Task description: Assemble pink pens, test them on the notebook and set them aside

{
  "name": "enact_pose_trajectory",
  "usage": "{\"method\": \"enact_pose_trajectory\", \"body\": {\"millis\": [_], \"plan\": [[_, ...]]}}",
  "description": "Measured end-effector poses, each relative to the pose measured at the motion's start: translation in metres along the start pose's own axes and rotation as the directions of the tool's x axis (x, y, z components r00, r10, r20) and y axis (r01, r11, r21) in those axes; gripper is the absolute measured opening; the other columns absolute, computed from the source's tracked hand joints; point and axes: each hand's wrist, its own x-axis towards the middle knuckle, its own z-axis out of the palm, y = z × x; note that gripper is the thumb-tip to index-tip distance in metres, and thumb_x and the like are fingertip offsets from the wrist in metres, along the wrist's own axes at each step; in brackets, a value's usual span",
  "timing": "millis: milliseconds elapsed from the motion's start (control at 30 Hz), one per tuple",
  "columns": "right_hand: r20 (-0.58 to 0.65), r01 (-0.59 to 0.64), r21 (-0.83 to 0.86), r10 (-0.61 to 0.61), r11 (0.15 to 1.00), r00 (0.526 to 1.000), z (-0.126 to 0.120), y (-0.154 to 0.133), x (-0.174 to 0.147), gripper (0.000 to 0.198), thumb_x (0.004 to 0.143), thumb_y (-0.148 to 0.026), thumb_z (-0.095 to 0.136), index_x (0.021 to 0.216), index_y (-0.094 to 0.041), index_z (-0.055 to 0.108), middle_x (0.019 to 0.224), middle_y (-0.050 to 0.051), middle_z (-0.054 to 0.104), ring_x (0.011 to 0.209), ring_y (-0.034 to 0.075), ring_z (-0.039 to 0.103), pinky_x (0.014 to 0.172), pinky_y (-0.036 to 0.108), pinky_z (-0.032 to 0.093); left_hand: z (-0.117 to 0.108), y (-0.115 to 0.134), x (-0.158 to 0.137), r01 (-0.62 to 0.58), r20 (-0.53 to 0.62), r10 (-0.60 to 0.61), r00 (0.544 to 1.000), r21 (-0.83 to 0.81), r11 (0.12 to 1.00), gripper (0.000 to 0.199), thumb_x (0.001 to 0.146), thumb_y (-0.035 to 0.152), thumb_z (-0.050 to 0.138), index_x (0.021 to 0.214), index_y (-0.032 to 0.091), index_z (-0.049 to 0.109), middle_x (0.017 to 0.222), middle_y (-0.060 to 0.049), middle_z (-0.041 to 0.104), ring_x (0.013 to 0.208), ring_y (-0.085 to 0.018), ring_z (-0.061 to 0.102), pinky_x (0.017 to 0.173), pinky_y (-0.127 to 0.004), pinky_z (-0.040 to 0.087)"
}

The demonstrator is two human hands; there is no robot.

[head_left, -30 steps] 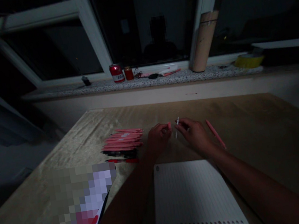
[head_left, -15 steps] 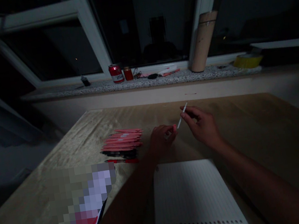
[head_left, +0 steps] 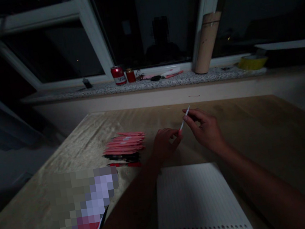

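My right hand point(head_left: 204, 127) pinches a slim white pen refill point(head_left: 187, 111) between thumb and fingertips, tilted with its dark tip up. The refill's lower end meets a pink pen barrel point(head_left: 179, 132) held in the closed fingers of my left hand point(head_left: 165, 142). Most of that barrel is hidden by the fingers. To the left lies a row of pink pens point(head_left: 124, 143), with black pens point(head_left: 124, 157) and a red pen point(head_left: 124, 165) on the near side. Below my hands a lined spiral notebook point(head_left: 196, 199) lies flat.
A blurred-out phone-like object point(head_left: 94, 207) lies at the table's left. On the windowsill point(head_left: 103, 90) stand a red can point(head_left: 118, 75), a small red jar point(head_left: 130, 75), a tall wooden-looking cylinder point(head_left: 207, 43) and a yellow tape roll point(head_left: 252, 62).
The refill has moved slightly down and left, and its lower end now meets the pink barrel. Before, a small gap showed between them. My left fingers have shifted a little.
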Motion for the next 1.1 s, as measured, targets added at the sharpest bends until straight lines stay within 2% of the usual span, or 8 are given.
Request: {"method": "enact_pose_trajectory", "body": {"millis": [400, 700, 1100], "plan": [[0.138, -0.062, -0.041, 0.067, 0.997, 0.988, 0.007, 0.001, -0.006, 0.020, 0.083, -0.026, 0.052, 0.096, -0.017, 0.063, 0.082, 0.006, 0.064, 0.070, 0.016, 0.058, 0.067, 0.028, 0.045, -0.001, -0.003, 0.000, 0.017, 0.023, -0.018, 1.000, 0.016, 1.000, 0.028, 0.085, 0.042, 0.047, 0.089, 0.019, 0.062, 0.079, 0.000, 0.065, 0.074, -0.013, 0.057, 0.077, -0.029, 0.037], [0.199, -0.100, -0.086, 0.115, 0.991, 0.973, 0.010, -0.001, -0.008, 0.019, 0.082, -0.025, 0.052, 0.094, -0.017, 0.064, 0.084, 0.006, 0.066, 0.070, 0.016, 0.059, 0.067, 0.027, 0.045, -0.001, -0.004, 0.000, 0.012, 0.037, -0.013, 0.999, 0.041, 0.999, 0.026, 0.085, 0.041, 0.047, 0.088, 0.019, 0.062, 0.081, 0.000, 0.065, 0.077, -0.014, 0.058, 0.077, -0.029, 0.037], [0.250, -0.132, -0.061, 0.143, 0.989, 0.958, 0.014, 0.002, -0.011, 0.025, 0.078, -0.028, 0.056, 0.099, -0.017, 0.064, 0.082, 0.006, 0.066, 0.068, 0.015, 0.058, 0.064, 0.028, 0.046, -0.002, -0.005, 0.000, 0.003, -0.005, -0.003, 1.000, 0.052, 0.999, 0.032, 0.087, 0.044, 0.043, 0.089, 0.019, 0.062, 0.080, -0.002, 0.065, 0.075, -0.014, 0.056, 0.076, -0.030, 0.037]]}}
